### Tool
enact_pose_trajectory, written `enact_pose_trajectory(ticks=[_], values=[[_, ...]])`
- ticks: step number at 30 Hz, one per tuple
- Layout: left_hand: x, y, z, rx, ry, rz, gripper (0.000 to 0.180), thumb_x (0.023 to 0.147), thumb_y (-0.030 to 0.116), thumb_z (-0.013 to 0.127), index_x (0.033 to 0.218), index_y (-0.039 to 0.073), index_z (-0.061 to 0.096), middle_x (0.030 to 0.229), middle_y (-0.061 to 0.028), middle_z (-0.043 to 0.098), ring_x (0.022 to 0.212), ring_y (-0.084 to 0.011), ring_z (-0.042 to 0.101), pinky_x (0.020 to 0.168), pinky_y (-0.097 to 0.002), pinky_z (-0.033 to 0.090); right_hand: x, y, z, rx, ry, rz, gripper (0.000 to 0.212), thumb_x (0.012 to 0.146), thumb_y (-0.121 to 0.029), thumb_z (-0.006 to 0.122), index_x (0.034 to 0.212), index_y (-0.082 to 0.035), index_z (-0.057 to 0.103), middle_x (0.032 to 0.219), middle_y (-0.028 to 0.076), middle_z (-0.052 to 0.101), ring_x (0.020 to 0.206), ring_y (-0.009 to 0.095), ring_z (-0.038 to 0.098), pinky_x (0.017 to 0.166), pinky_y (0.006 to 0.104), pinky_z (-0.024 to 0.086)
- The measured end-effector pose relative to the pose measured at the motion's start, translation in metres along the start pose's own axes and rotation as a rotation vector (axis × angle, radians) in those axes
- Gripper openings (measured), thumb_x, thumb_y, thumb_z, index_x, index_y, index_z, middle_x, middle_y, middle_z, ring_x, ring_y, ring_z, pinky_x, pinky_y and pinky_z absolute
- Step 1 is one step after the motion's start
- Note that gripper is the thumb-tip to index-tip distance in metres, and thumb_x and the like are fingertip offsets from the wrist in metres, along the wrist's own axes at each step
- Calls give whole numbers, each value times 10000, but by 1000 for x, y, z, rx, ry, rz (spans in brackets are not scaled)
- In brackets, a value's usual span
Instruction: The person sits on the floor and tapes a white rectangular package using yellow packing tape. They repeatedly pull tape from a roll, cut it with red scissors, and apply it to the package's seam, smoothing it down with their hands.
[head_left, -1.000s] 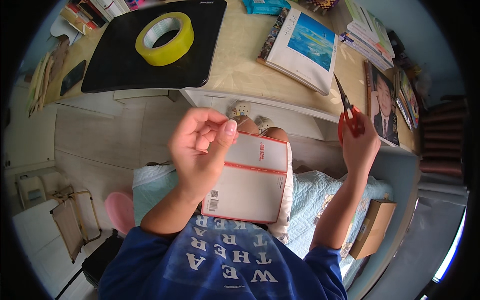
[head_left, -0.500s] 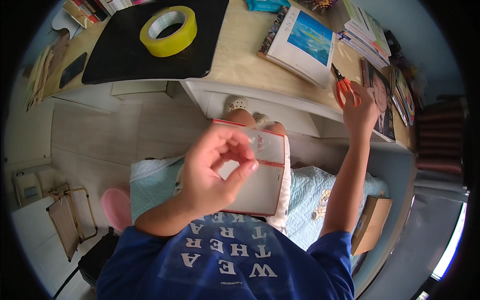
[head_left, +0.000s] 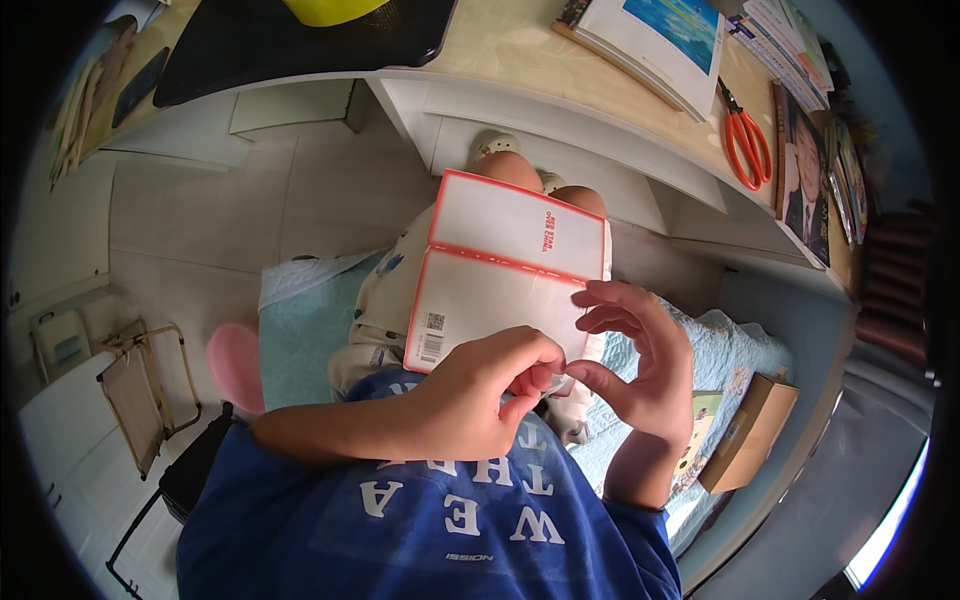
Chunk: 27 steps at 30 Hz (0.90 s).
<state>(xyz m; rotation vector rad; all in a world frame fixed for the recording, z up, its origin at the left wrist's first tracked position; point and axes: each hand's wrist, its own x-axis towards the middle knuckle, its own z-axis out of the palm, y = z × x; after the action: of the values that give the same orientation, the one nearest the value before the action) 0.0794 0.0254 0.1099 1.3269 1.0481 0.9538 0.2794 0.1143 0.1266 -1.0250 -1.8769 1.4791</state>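
A white book with red edges lies spread on my lap, its outer cover facing up and its spine running across the middle. Over its near right corner, my left hand is closed in a pinch; whatever sits between thumb and fingers is too small to make out. Beside it, my right hand is open, fingers curved and apart, its thumb close to the left fingertips. On the desk's right side lie orange-handled scissors, apart from both hands.
The wooden desk runs across the far side. On it are a black mat, a yellow tape roll, a white book and stacked books. A cardboard box stands at the right, a pink basin at the left.
My right hand has left the scissors on the desk and come back beside my left hand. My left hand has moved lower and right, uncovering more of the book. The view has shifted.
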Motion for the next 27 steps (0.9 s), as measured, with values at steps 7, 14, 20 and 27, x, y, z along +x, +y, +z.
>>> enact_pose_trajectory(ticks=[7, 14, 20, 27], values=[[1, 3, 0, 106, -14, 23, 373, 754, -179, 643, 1062, 15, 561, 946, -90, 607, 821, -198, 655, 710, -293, 536, 2, 7, -10, 80, -141, 27, 421, 679, 17, 881, 1061, 12, 704, 873, 84, 737, 809, 174, 690, 745, 306, 528], [-3, -4, -4, 1, 14, -143, 377, 771, -150, 681, 1105, -11, 577, 972, -113, 678, 851, -195, 716, 738, -280, 568, -12, -3, -5, -79, 16, -65, 219, 650, 110, 815, 823, -14, 763, 779, 94, 708, 702, 191, 686, 619, 290, 530], [-14, -21, -43, 295, 309, -173, 380, 763, -10, 808, 1079, 27, 599, 856, -59, 677, 722, -134, 667, 658, -257, 533, -32, -20, -7, -78, 247, -183, 183, 592, 37, 813, 765, 6, 762, 711, 97, 673, 644, 188, 612, 552, 272, 429], [-25, -74, -71, 338, 555, -269, 359, 785, 96, 842, 1046, 38, 602, 924, -34, 662, 792, -120, 639, 658, -251, 501, -33, -7, -13, -58, 177, -163, 147, 661, 10, 836, 791, 9, 768, 723, 101, 677, 653, 181, 620, 570, 269, 443]])
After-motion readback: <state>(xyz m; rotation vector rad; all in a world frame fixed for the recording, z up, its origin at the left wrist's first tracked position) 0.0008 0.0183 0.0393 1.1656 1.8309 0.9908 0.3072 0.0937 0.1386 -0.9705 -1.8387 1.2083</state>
